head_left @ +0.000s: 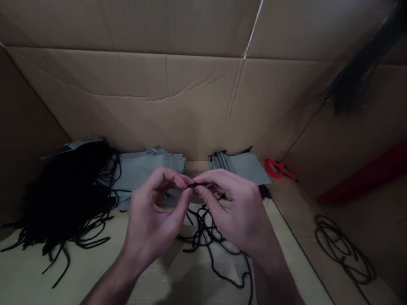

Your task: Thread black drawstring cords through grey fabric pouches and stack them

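My left hand and my right hand meet above the middle of the work surface. Between the fingertips of both, a short stretch of black cord is pinched, its ends partly hidden by the fingers. Below and between the hands lie loose black cords in loops on the surface. Behind my left hand is a stack of grey pieces, thin and flat. Another stack of grey pieces, with black tips along its top, stands behind my right hand.
A big heap of black cords fills the left side. Red-handled scissors or snips lie at the back right. A coiled black cord and a red strip are further right. Cardboard walls enclose the back and sides.
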The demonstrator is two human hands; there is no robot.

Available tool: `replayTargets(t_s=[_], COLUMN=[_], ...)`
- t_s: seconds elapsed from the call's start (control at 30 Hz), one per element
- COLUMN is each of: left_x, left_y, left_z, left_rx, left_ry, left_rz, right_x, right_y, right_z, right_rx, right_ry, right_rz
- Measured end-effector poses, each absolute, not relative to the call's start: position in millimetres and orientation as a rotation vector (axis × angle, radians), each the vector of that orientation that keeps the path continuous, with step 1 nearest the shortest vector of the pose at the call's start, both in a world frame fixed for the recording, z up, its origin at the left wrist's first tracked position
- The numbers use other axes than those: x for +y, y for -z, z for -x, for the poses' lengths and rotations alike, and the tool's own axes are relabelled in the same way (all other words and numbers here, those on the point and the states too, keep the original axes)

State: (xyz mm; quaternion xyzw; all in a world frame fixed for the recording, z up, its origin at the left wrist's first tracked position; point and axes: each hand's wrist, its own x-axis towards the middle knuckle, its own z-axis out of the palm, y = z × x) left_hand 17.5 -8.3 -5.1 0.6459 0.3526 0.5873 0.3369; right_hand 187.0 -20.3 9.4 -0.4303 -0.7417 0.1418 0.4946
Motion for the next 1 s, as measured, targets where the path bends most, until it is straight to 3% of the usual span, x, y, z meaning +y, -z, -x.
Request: replayTargets(t_s=[0.53,0.8,1.0], left_x=[-4.6,-4.3,5.1], left_y=[3.9,2.4,3.7], left_z=[-24.6,-19.4,-10.8], left_rx=[1.037,0.941,0.863], left_ry=[-1.722,-1.525,-1.373], left_rz=[-1.54,-1.573,-1.544], right_x=[-19.2,-7.2,-5.1], right_y=[-3.7,3.3,2.3], right_z=[-173.3,-187.6,-183.8], right_rx=[-1.707,-1.487,-1.36], right_ry=[-0.204,-0.856,-0.947], right_rz=[1.003,0.821,0.841])
